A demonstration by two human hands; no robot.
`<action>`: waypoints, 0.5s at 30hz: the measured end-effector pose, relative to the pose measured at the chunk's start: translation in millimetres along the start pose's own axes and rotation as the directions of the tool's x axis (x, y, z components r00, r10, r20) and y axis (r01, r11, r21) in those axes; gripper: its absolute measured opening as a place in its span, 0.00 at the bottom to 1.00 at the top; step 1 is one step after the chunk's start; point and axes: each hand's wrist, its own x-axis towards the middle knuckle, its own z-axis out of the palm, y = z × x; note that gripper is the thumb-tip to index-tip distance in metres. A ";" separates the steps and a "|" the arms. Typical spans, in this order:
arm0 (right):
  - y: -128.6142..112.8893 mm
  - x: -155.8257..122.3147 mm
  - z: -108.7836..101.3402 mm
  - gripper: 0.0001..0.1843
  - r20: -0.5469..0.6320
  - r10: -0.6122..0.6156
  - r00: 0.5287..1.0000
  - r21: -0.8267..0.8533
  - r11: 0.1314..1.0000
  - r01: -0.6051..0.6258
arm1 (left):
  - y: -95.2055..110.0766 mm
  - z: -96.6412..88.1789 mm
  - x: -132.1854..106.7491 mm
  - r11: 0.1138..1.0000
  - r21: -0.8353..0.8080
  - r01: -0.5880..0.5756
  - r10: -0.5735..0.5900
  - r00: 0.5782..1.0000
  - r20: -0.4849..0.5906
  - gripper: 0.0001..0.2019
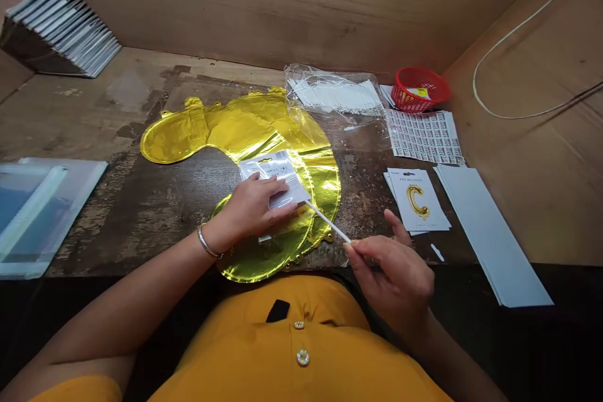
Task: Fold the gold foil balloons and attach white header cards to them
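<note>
**Far left:** A stack of clear plastic sleeves (32,217) lies on the stained wooden bench (117,100), and a leaning row of packaged cards (61,28) stands in the back corner.

**Left hand:** Your left hand (254,207) is open, palm down, pressing on a white printed card (277,169). A metal bangle (207,242) circles your wrist.

**Task item:** The gold foil balloon (235,129) lies flat on the bench, curving around and under the card.

**Right hand:** Your right hand (391,270) is closed in a pinch on a thin white stick (327,221), whose far end meets the card's edge.

**Back right:** A clear bag of white sticks (334,91) touches the balloon's top edge. Beyond it sit a red plastic basket (419,89) and a sheet of printed labels (424,135).

**Far right:** A packaged card showing a gold letter C (417,201) lies just beside a stack of white sheets (490,232), which runs over the bench's front edge.
</note>
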 end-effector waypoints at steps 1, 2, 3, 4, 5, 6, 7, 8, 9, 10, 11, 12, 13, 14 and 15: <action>-2.0 -3.4 -0.3 0.08 -0.015 -0.047 0.999 0.017 0.999 0.047 | 0.5 -0.6 0.3 1.000 -0.002 0.009 -0.009 1.000 -0.004 0.19; -2.3 -4.8 -0.4 0.08 -0.042 -0.092 0.995 0.031 0.995 0.093 | 1.2 -1.3 0.6 1.000 -0.006 0.018 -0.018 1.000 -0.005 0.19; -1.5 -4.4 0.0 0.08 -0.071 -0.133 0.989 0.039 0.990 0.136 | 1.8 -2.0 0.8 1.000 -0.011 0.024 -0.024 1.000 -0.002 0.18; 0.2 -2.9 1.1 0.08 -0.097 -0.168 0.981 0.041 0.984 0.173 | 2.4 -2.7 1.1 0.999 -0.016 0.029 -0.028 1.000 0.003 0.18; 2.3 -0.5 3.4 0.08 -0.116 -0.196 0.974 0.036 0.979 0.202 | 2.9 -3.3 1.3 0.999 -0.021 0.034 -0.033 0.999 0.006 0.18; 4.9 2.4 7.3 0.08 -0.122 -0.216 0.969 0.028 0.975 0.221 | 3.4 -3.8 1.5 0.999 -0.023 0.038 -0.038 0.999 0.006 0.18; 7.9 5.6 12.9 0.08 -0.119 -0.232 0.966 0.017 0.972 0.235 | 3.7 -4.0 1.6 0.999 -0.023 0.042 -0.042 0.999 0.005 0.18; 11.1 9.0 20.3 0.08 -0.114 -0.247 0.962 0.005 0.969 0.249 | 3.9 -3.9 1.5 0.999 -0.021 0.045 -0.045 0.999 0.006 0.18; 14.7 12.4 29.3 0.08 -0.104 -0.263 0.959 -0.009 0.965 0.264 | 4.0 -3.4 1.2 0.999 -0.014 0.044 -0.044 0.999 0.009 0.18; 18.4 15.7 39.2 0.09 -0.092 -0.283 0.955 -0.027 0.959 0.281 | 3.9 -2.4 0.8 0.999 -0.006 0.039 -0.039 0.999 0.011 0.18; 22.1 18.7 49.4 0.10 -0.077 -0.301 0.951 -0.048 0.953 0.298 | 3.7 -1.0 0.1 0.999 0.003 0.032 -0.032 0.999 0.013 0.19; 25.5 21.3 59.1 0.11 -0.063 -0.312 0.948 -0.068 0.949 0.308 | 3.3 0.8 -0.6 1.000 0.011 0.028 -0.029 1.000 0.013 0.19; 28.7 23.2 67.3 0.12 -0.043 -0.315 0.948 -0.084 0.947 0.310 | 2.7 2.8 -1.5 0.999 0.018 0.031 -0.031 0.999 0.008 0.20; 31.5 24.7 73.6 0.13 -0.020 -0.306 0.952 -0.091 0.949 0.303 | 1.9 4.8 -2.3 0.999 0.020 0.036 -0.036 0.999 0.002 0.20; 34.1 25.6 77.4 0.13 0.006 -0.291 0.957 -0.084 0.953 0.291 | 1.1 6.6 -3.1 0.999 0.019 0.044 -0.044 0.999 -0.003 0.21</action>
